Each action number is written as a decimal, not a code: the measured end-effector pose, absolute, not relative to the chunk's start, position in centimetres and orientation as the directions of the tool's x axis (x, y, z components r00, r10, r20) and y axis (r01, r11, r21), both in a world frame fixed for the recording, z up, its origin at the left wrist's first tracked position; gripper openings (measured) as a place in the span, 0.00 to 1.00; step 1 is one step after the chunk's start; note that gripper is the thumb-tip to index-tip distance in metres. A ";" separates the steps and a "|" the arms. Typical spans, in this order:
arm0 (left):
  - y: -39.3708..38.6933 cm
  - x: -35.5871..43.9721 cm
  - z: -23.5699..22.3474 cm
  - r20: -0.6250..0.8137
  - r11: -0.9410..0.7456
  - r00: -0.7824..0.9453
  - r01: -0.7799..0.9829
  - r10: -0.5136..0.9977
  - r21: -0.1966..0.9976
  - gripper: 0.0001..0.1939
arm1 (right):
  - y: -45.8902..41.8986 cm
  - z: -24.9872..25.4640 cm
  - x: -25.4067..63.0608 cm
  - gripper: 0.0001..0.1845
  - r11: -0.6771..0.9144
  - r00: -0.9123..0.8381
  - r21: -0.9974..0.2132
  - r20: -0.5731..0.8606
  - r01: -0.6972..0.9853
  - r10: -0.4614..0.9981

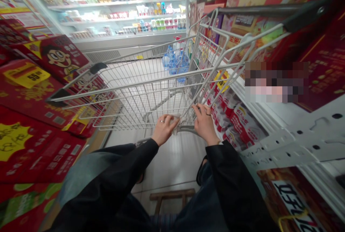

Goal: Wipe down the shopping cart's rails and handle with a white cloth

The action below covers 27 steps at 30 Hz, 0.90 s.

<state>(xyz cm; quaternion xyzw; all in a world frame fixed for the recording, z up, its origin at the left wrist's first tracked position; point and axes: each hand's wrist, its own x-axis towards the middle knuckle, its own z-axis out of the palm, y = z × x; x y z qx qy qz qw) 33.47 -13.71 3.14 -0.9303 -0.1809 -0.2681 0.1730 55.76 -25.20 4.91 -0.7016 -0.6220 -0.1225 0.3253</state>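
A grey wire shopping cart (151,81) stands before me, side on, with its dark handle (258,10) at the upper right. Low on its near side, my left hand (164,128) is closed, a ring on one finger, its fingertips pinching a crumpled whitish cloth (175,128) against the wires. Just to the right, my right hand (204,122) has its fingers bent around the cart's wires near the lower corner. It also wears a ring. Whether anything else lies under its fingertips is hidden.
Red boxes (32,95) are stacked at left. Shelves at right carry red-and-white packages (242,122) and cartons. Blue-tinted water bottles (176,61) stand on the floor beyond the cart, before a refrigerated display (121,39). A wooden stool (172,194) is beneath me.
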 end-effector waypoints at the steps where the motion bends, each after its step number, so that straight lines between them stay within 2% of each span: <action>1: -14.0 33.9 4.3 0.607 -0.873 0.765 0.429 0.215 -0.231 0.28 | -25.2 4.8 55.7 0.37 -0.011 0.198 -0.308 0.581 0.951 0.790; 5: -15.0 37.8 10.0 0.755 -0.871 0.646 0.427 0.107 -0.243 0.32 | -25.3 4.4 55.7 0.33 -0.031 0.205 -0.291 0.591 0.956 0.780; 8: -14.7 40.2 11.1 0.776 -0.870 0.622 0.434 0.102 -0.234 0.29 | -25.4 4.5 55.8 0.32 -0.035 0.202 -0.281 0.589 0.959 0.782; 10: -14.2 40.1 9.3 0.755 -0.874 0.644 0.429 0.120 -0.227 0.27 | -25.4 4.8 55.9 0.32 -0.030 0.204 -0.293 0.582 0.956 0.788; 16: -13.2 33.8 -1.2 0.627 -0.877 0.750 0.429 0.211 -0.218 0.19 | -25.1 5.5 55.9 0.34 -0.015 0.216 -0.328 0.588 0.945 0.780; 19: -13.3 31.6 -3.2 0.617 -0.873 0.756 0.435 0.220 -0.221 0.17 | -25.0 5.4 55.9 0.33 -0.004 0.216 -0.337 0.595 0.941 0.774; 22: -13.5 31.6 -1.0 0.622 -0.874 0.743 0.448 0.245 -0.190 0.25 | -24.9 5.2 55.7 0.33 0.003 0.219 -0.345 0.603 0.939 0.767; 27: -13.6 34.8 7.1 0.753 -0.895 0.610 0.441 0.246 -0.065 0.35 | -25.1 5.1 55.5 0.33 0.004 0.221 -0.347 0.605 0.938 0.765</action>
